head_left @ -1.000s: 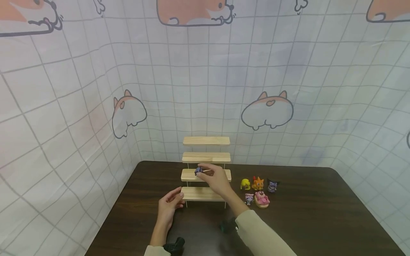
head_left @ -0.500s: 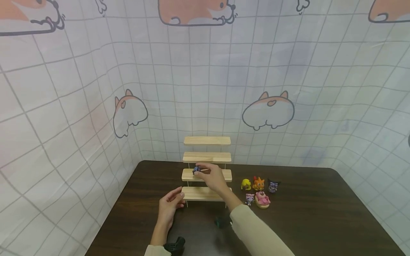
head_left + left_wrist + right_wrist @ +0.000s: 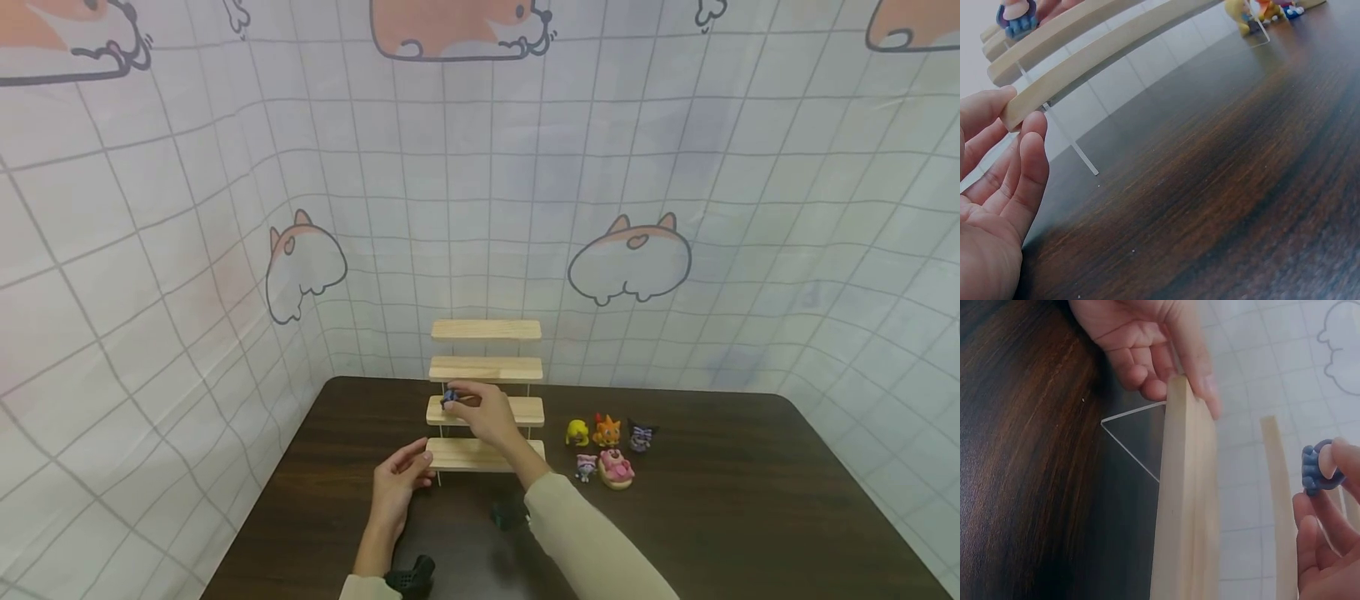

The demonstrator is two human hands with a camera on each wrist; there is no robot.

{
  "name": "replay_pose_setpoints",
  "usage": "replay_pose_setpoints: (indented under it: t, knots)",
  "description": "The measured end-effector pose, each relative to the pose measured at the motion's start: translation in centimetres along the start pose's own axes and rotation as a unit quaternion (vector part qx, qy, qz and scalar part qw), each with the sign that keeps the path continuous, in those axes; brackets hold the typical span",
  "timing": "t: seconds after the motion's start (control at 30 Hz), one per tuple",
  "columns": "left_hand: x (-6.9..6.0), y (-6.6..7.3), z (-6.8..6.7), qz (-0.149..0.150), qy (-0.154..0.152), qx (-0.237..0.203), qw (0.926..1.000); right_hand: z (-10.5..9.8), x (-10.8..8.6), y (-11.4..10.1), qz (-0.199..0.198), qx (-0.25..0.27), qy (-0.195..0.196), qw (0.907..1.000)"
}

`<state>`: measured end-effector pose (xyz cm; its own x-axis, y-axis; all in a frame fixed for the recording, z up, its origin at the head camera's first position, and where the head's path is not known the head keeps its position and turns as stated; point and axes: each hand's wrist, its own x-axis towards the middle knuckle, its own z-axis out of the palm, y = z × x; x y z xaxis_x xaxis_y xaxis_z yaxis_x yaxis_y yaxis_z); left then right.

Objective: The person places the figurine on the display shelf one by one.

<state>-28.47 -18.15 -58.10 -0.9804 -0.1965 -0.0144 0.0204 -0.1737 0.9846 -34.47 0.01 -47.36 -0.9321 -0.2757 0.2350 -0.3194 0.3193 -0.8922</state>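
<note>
A tiered wooden display rack [image 3: 480, 454] with pale boards on clear supports stands on the dark table. My left hand [image 3: 393, 487] grips the left end of its lowest board, thumb on top and fingers beneath, as the left wrist view [image 3: 1004, 187] shows. Between thumb and fingers, my right hand [image 3: 487, 415] pinches a small blue figurine [image 3: 1313, 470]. In the head view the figurine is at the left end of the second board from the bottom [image 3: 525, 410]. Whether it touches that board I cannot tell.
Right of the rack, several figurines stand on the table: a yellow one [image 3: 577, 432], an orange one [image 3: 607, 432], a dark purple one [image 3: 641, 437], a small pink-and-grey one [image 3: 586, 467] and a larger pink one [image 3: 616, 469]. A grid-patterned cloth [image 3: 487, 208] hangs behind the table.
My right hand has slid left with the blue figurine, toward the left end of the second board. My left hand keeps its place on the lowest board.
</note>
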Motion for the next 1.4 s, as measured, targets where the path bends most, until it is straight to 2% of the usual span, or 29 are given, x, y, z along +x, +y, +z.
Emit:
replay_pose_setpoints:
  t: [0.23, 0.6, 0.8, 1.4]
  knots:
    - [0.0, 0.1, 0.1, -0.001, -0.001, -0.003, 1.0, 0.7, 0.4, 0.1, 0.004, -0.011, -0.003, 0.9999]
    - [0.0, 0.2, 0.1, -0.007, -0.006, -0.008, 0.9999, 1.3, 0.6, -0.3, 0.022, -0.063, -0.001, 0.9978]
    - [0.0, 0.3, 0.1, -0.008, -0.004, -0.006, 0.9999, 1.5, 0.8, -0.6, 0.018, -0.082, -0.003, 0.9964]
    - [-0.1, 0.4, 0.1, -0.011, 0.0, -0.007, 0.9999, 2.0, 0.9, -0.3, 0.007, -0.091, 0.01, 0.9958]
